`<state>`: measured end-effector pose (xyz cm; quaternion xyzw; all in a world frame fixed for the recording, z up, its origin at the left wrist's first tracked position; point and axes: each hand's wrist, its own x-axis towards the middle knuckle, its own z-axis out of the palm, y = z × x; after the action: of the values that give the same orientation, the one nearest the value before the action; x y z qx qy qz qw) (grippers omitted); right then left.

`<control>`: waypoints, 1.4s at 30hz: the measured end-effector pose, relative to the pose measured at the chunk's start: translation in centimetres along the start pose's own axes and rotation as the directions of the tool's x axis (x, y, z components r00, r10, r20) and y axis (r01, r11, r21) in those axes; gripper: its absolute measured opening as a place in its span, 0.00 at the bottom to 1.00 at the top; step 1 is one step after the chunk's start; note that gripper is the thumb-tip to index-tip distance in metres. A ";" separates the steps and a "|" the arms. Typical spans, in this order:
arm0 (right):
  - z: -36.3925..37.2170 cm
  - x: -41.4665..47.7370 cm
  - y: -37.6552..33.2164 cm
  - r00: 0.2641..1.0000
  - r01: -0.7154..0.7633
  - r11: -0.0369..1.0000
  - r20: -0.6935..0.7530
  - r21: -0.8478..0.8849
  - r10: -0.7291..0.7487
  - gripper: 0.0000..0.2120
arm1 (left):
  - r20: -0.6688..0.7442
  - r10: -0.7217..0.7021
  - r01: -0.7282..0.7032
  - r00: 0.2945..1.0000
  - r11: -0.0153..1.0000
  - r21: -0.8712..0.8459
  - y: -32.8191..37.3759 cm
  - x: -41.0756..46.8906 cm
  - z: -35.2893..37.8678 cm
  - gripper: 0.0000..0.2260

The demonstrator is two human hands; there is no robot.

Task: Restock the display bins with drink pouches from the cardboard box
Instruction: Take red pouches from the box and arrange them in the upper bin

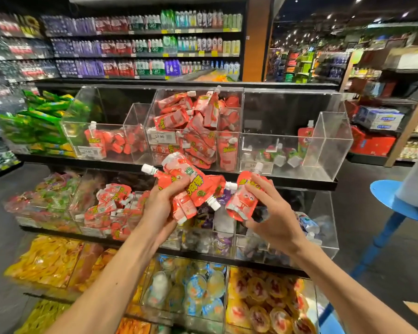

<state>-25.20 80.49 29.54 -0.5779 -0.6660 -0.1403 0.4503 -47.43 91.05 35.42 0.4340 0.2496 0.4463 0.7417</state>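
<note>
Head view: mid-restock, stock carried up to the display.
The left hand (159, 208) has its grip clasped round a bunch of red drink pouches (188, 186); the right hand (273, 213) pinches a single pouch (243, 198) just below the near-empty right bin (287, 145). Next, probably: lift it in there. Clear bins sit on tiered black shelving (299, 183); bottled drinks (143, 47) line the supermarket wall.

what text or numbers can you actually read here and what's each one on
"14 90": price tag on the middle top bin.
Left top bin's tag: blurred, perhaps "14.80".
Right top bin's tag: mostly hidden, unreadable.
Yellow print on the held pouches: not legible.
Bottle labels behind: too small.
</note>
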 end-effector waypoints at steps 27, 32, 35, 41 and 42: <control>12.3 11.0 -5.3 0.949 -0.293 0.928 -0.046 0.231 0.312 0.30 | 0.091 -0.159 0.178 0.983 0.941 -0.286 6.3 11.1 -9.8 0.12; 16.1 16.6 -7.8 0.969 -0.215 0.938 -0.062 0.271 0.240 0.24 | 0.074 -0.041 0.062 0.996 0.949 -0.310 10.7 13.2 -13.3 0.07; 18.2 21.0 -9.2 0.981 -0.178 0.931 -0.015 0.317 0.193 0.21 | 0.049 0.050 -0.032 0.998 0.944 -0.329 14.0 14.5 -15.7 0.12; 22.0 28.4 -11.3 0.999 -0.031 0.969 0.020 0.244 0.027 0.20 | -0.020 0.179 -0.178 0.984 0.944 -0.277 20.0 15.7 -18.8 0.10; 22.4 29.3 -11.7 1.000 -0.001 0.977 0.016 0.214 -0.002 0.20 | -0.020 0.188 -0.187 0.982 0.947 -0.260 20.9 15.9 -19.3 0.10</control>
<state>-43.36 111.80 43.36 -0.5269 -0.6811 -0.0630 0.5044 -63.78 117.80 44.20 0.3555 0.1444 0.5427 0.7472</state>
